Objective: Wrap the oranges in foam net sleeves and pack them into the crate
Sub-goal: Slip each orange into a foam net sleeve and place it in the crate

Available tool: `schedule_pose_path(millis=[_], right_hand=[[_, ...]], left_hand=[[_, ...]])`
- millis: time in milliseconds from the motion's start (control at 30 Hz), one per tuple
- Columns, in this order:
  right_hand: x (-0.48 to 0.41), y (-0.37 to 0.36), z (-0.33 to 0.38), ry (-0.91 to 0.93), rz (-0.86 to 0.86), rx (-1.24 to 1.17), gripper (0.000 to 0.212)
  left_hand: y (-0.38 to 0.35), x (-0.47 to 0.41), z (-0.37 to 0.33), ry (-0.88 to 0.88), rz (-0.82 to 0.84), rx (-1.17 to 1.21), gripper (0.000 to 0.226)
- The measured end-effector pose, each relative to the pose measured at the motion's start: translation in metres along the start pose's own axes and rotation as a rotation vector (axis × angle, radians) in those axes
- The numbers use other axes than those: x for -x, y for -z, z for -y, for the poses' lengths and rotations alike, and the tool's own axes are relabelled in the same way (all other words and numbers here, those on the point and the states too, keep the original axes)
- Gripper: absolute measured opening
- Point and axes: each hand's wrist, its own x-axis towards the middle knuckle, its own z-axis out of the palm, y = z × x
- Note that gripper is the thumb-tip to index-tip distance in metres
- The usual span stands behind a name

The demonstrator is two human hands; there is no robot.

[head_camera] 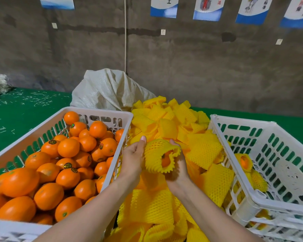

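An orange [165, 161] sits inside a yellow foam net sleeve [156, 152] held between both hands above the sleeve pile. My left hand [133, 158] grips the sleeve's left side with the thumb up. My right hand [179, 165] cups the sleeve from the right and below. Only a patch of the orange shows through the sleeve's open end. The white crate [262, 203] on the right holds a few wrapped oranges [245, 162]. The white crate [98, 111] on the left is full of bare oranges [68, 147].
A heap of loose yellow foam sleeves [191, 137] fills the gap between the two crates. A white woven sack [108, 89] stands behind it against the grey wall. Green floor [21, 109] with white scraps lies at the left.
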Motion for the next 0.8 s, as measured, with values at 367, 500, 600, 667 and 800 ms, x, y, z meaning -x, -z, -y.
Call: schedule_pose_path(millis=[367,500,600,667,800], right_hand=[[0.01,0.003,0.004,-0.026,0.139,0.051,0.04],[0.011,0.006,0.001,0.058,0.147,0.206,0.047],[0.018,0.004,0.005,0.18,0.167,0.35,0.041],[0.019,0.006,0.01,0.307,0.089,0.558,0.018],[0.015,0.013,0.011,0.443,0.079,0.72,0.022]], left_hand=[[0.006,-0.006,-0.003,0.24,0.161,0.016,0.048],[0.004,-0.002,0.001,0.074,0.176,-0.096,0.039],[0.006,-0.004,0.0,0.177,0.173,-0.081,0.046],[0.011,-0.005,-0.001,0.482,0.303,0.073,0.061],[0.009,-0.003,-0.004,0.731,0.409,0.245,0.066]])
